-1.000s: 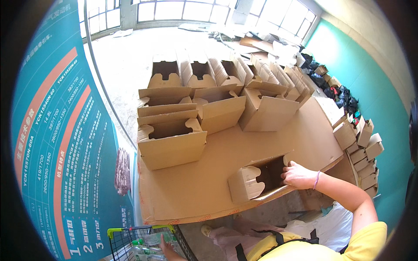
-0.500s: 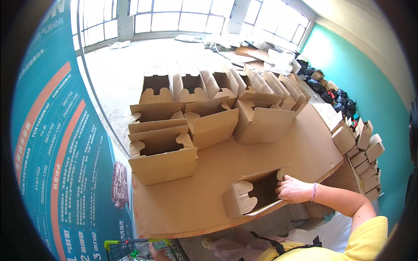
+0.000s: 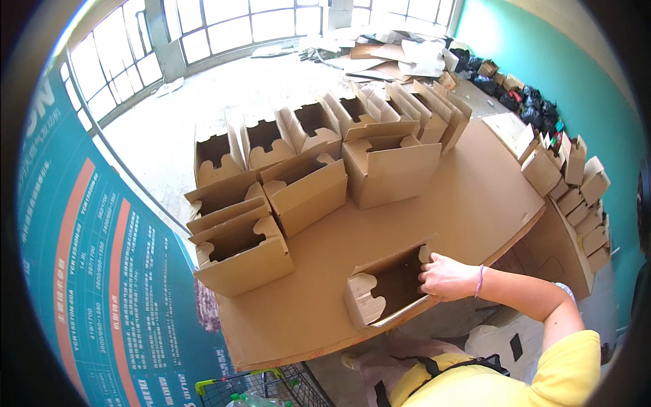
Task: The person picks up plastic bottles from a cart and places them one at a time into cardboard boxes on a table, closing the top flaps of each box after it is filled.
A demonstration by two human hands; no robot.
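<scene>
A small open cardboard box (image 3: 380, 298) lies on its side at the near edge of the cardboard-covered table (image 3: 475, 197), its opening facing up toward me. My right hand (image 3: 444, 277) grips the box's right edge, fingers curled over the flap into the opening. A thin bracelet sits on that wrist, and a yellow sleeve is further up the arm. My left hand is not visible.
Several folded open-top cardboard boxes (image 3: 305, 190) stand in rows across the far and left parts of the table. Smaller boxes (image 3: 576, 190) are stacked at the right by the teal wall. A teal banner (image 3: 88, 271) stands on the left, and a cart (image 3: 271, 390) sits below.
My right hand stays on the small box's edge. The box has shifted slightly on the table, and my view has tilted so the rows of boxes appear lower.
</scene>
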